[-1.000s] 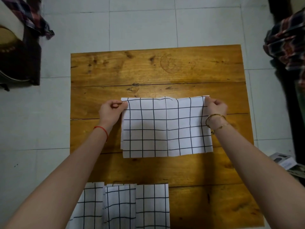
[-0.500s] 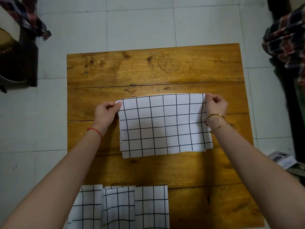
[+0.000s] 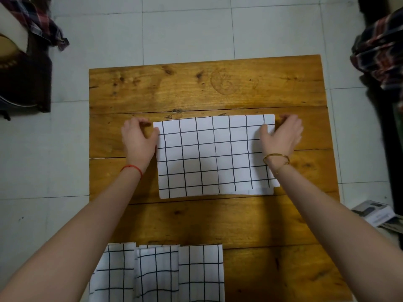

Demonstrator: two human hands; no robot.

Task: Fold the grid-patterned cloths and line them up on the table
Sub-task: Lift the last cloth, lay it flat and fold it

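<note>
A white cloth with black grid lines [image 3: 216, 155] lies folded and flat in the middle of the wooden table [image 3: 218, 88]. My left hand [image 3: 139, 140] rests beside its far left corner, thumb against the cloth's left edge. My right hand [image 3: 281, 136] lies over the far right edge, thumb on the cloth and fingers spread on the wood beyond it. Both far corners of the cloth show free and flat. Three folded grid cloths [image 3: 157, 273] sit side by side along the table's near edge, on the left half.
Plaid garments hang at the right [image 3: 379, 57] and the upper left [image 3: 43, 22]. Dark furniture [image 3: 24, 83] stands left of the table. A small box [image 3: 373, 212] lies on the white tiled floor at the right.
Both hands pinched the cloth's far corners and held that edge up. The cloth now lies flat, and the hands have let go and spread at its sides.
</note>
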